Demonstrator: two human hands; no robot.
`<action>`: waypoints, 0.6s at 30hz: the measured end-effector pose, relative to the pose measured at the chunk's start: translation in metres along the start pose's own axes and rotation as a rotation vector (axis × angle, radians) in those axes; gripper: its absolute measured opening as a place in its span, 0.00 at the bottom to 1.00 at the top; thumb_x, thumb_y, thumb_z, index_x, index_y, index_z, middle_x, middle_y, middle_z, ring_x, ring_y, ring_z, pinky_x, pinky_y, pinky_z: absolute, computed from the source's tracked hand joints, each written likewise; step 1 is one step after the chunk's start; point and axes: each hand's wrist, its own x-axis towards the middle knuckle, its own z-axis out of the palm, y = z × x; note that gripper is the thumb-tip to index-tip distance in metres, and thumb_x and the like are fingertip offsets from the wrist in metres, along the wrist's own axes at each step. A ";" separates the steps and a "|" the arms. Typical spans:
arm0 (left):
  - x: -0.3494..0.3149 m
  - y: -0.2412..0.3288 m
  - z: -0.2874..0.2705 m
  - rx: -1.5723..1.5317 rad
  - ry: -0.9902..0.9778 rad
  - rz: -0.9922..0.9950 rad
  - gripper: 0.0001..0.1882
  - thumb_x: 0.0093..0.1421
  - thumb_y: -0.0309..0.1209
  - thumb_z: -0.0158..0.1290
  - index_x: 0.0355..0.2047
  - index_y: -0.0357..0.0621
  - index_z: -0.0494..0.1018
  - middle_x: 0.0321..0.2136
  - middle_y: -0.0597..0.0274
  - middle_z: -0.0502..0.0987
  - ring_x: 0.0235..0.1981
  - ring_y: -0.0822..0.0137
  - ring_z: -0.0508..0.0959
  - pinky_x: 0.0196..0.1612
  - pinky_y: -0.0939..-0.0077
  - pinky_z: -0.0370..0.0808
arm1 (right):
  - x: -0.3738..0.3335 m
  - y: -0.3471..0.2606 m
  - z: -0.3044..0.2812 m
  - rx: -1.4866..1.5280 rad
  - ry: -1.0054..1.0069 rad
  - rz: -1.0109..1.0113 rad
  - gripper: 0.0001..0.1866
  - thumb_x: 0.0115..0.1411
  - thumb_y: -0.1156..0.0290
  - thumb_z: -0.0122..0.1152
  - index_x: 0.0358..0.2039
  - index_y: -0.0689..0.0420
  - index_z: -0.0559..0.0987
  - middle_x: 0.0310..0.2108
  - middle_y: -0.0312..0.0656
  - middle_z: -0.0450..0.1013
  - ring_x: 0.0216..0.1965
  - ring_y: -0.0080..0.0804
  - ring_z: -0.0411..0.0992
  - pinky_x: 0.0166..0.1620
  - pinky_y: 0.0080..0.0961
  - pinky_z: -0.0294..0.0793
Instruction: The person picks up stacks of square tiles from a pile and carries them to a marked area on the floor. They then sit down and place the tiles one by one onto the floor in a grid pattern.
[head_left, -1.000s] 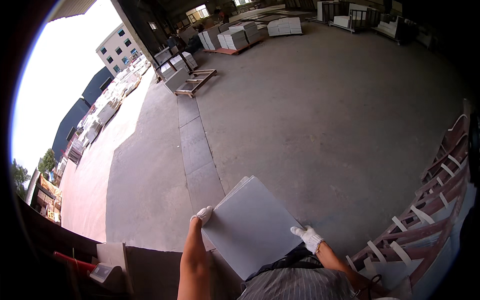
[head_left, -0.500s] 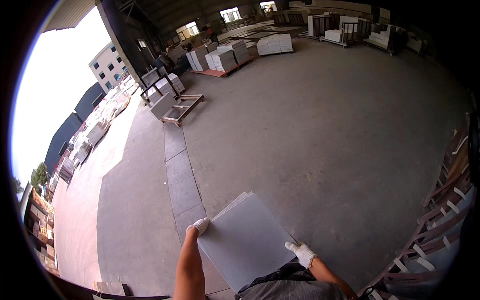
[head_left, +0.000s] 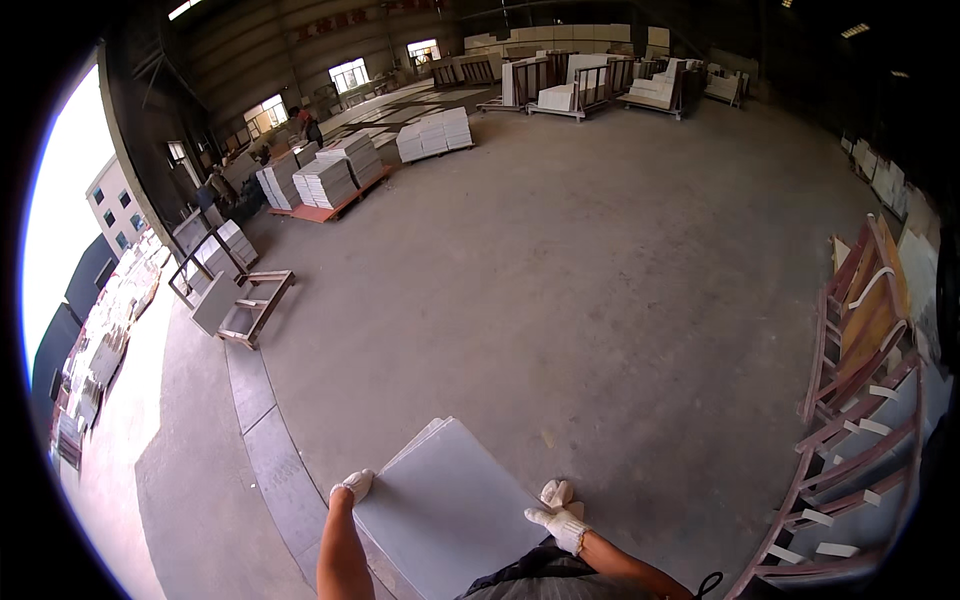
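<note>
A small stack of thin, square grey stone slabs (head_left: 450, 510) is held out in front of my body, its edges slightly fanned at the far left corner. My left hand (head_left: 355, 485), in a white knit glove, is closed round the stack's left edge. On the right edge is my gloved right hand (head_left: 562, 528), its thumb lying over the top face and its other fingers hidden underneath. Just beyond it shows a pale rounded shape (head_left: 558, 493) that I cannot make out. The near side of the slabs rests close against my dark clothing.
A wooden frame cart (head_left: 255, 305) with slabs stands on the left. Farther off, stacked pale slabs (head_left: 325, 185) sit on a red pallet. Racks of slabs (head_left: 575, 85) line the back. Reddish-brown racks (head_left: 850, 450) run along the right. A floor strip (head_left: 265, 420) passes at left.
The view has swung to the right, bringing more of the right-hand racks in and shifting the cart and pallets left. Both hands keep hold of the slabs. The pale shape has appeared beyond my right hand.
</note>
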 end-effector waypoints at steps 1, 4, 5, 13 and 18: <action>0.020 0.003 -0.018 -0.062 0.006 -0.052 0.30 0.64 0.49 0.34 0.49 0.36 0.73 0.48 0.52 0.77 0.50 0.59 0.73 0.53 0.62 0.65 | 0.018 -0.026 -0.001 -0.085 0.021 0.010 0.35 0.53 0.44 0.66 0.50 0.61 0.74 0.46 0.37 0.68 0.49 0.28 0.63 0.52 0.23 0.63; 0.058 0.018 -0.042 0.186 0.174 -0.015 0.30 0.64 0.49 0.32 0.49 0.38 0.73 0.48 0.53 0.76 0.51 0.59 0.72 0.54 0.62 0.64 | 0.030 -0.195 -0.078 0.160 -0.236 0.284 0.38 0.50 0.41 0.66 0.48 0.62 0.77 0.52 0.43 0.69 0.54 0.32 0.64 0.57 0.28 0.62; 0.072 -0.008 -0.061 0.201 0.296 -0.042 0.29 0.64 0.49 0.33 0.46 0.38 0.74 0.46 0.57 0.77 0.50 0.61 0.72 0.54 0.63 0.65 | 0.039 -0.228 -0.075 0.292 -0.313 0.274 0.38 0.50 0.40 0.66 0.48 0.62 0.77 0.52 0.44 0.70 0.54 0.33 0.65 0.58 0.29 0.62; 0.175 0.237 -0.148 0.082 0.103 -0.095 0.31 0.62 0.48 0.33 0.52 0.33 0.70 0.52 0.51 0.74 0.56 0.56 0.70 0.57 0.64 0.63 | 0.234 -0.276 -0.138 0.333 -0.292 0.174 0.37 0.53 0.51 0.69 0.54 0.65 0.72 0.50 0.45 0.73 0.55 0.33 0.66 0.59 0.28 0.62; 0.285 0.339 -0.199 0.075 0.115 -0.062 0.30 0.62 0.46 0.34 0.51 0.33 0.70 0.52 0.51 0.73 0.56 0.58 0.70 0.59 0.64 0.61 | 0.356 -0.348 -0.164 0.374 -0.299 0.157 0.38 0.56 0.47 0.64 0.54 0.67 0.71 0.54 0.45 0.71 0.57 0.34 0.65 0.60 0.29 0.61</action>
